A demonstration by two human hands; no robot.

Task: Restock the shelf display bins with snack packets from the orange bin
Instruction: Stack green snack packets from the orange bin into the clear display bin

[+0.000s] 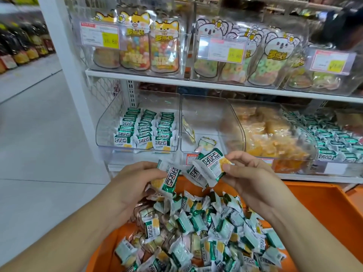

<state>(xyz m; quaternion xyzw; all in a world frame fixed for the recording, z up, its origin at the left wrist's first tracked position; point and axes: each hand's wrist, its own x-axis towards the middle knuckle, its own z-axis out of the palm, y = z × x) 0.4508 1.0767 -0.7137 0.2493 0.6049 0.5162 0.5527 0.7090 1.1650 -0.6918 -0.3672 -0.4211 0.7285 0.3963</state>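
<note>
Items I cannot fully read from here:

- Orange bin (318, 205): near and right walls run out of frame; floor buried under packets.
- Price labels (100, 36) on the upper bins: small print blurred; only the yellow figures partly legible.
- Bottles (23, 48), far left aisle: smeared, labels unreadable.
- Dark shape (341, 22), top right: blurred, I cannot tell what it is.
- Left hand (135, 185) fingertips: hidden behind the packet (167, 182) it holds.
- Right-hand green-packet bin (337, 138): cut by the frame edge.
- Goods behind the lower bins, under the upper shelf (216, 86): dark, indistinct.
</note>
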